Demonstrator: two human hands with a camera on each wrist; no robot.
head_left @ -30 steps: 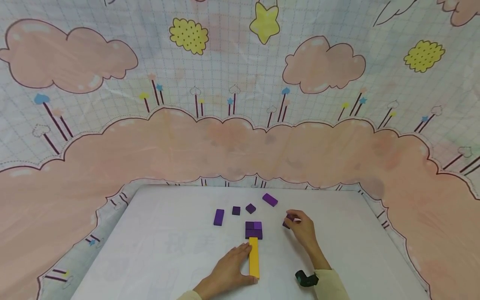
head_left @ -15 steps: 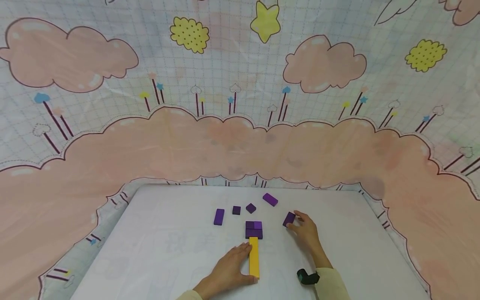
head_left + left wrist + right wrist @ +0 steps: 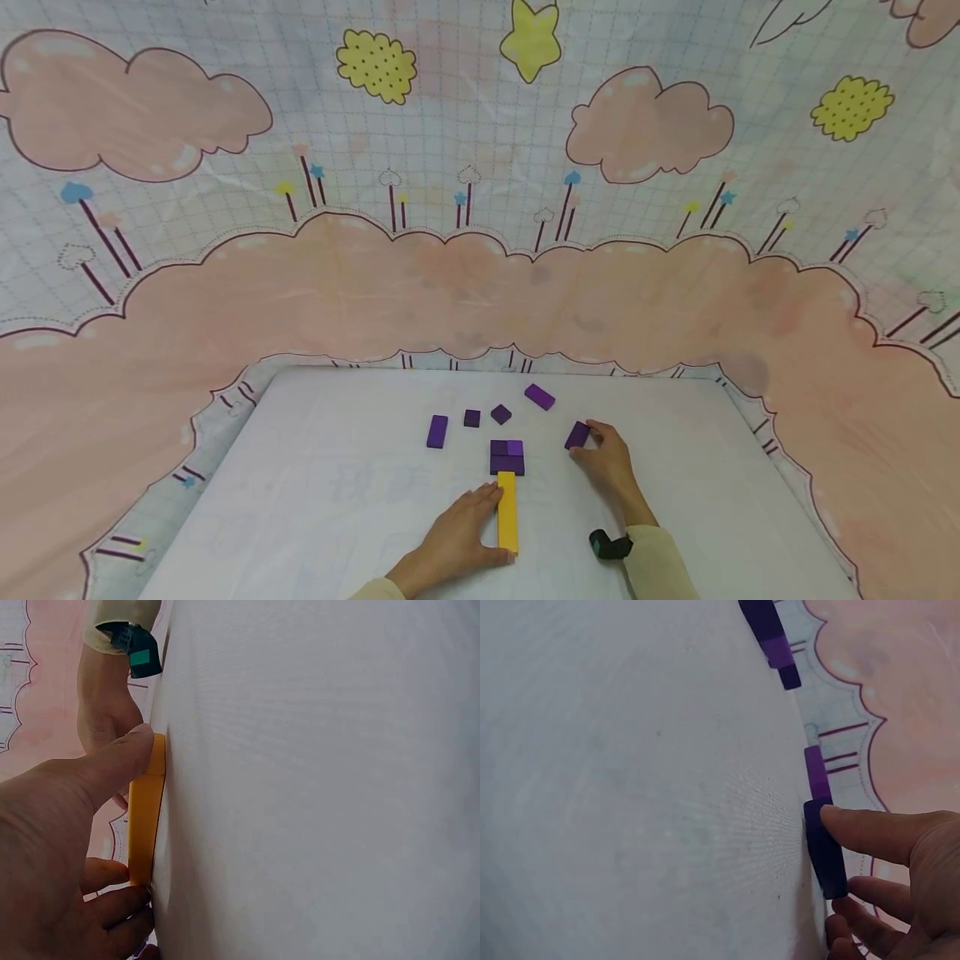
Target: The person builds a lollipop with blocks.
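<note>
"On the white worktop (image 3: 337, 500), how much is joined up?"

"Part of it, I'd judge: a purple cluster (image 3: 507, 457) sits near the middle, its pieces side by side, and the yellow block (image 3: 507, 512) seems to meet its near edge."

"And the hands?"

"The left hand (image 3: 461, 533) has thumb and fingers clamped on the yellow block, end to end. The right hand (image 3: 609, 458) pinches a purple bar (image 3: 577, 435), right of the cluster and apart from it; whether the bar touches the worktop, I can't tell."

"What's left?"

"That bar, I'd say, plus the loose ones: a square cube (image 3: 472, 418), a turned cube (image 3: 501, 414), a left-hand oblong (image 3: 437, 432) and a far oblong (image 3: 539, 397)."
</note>
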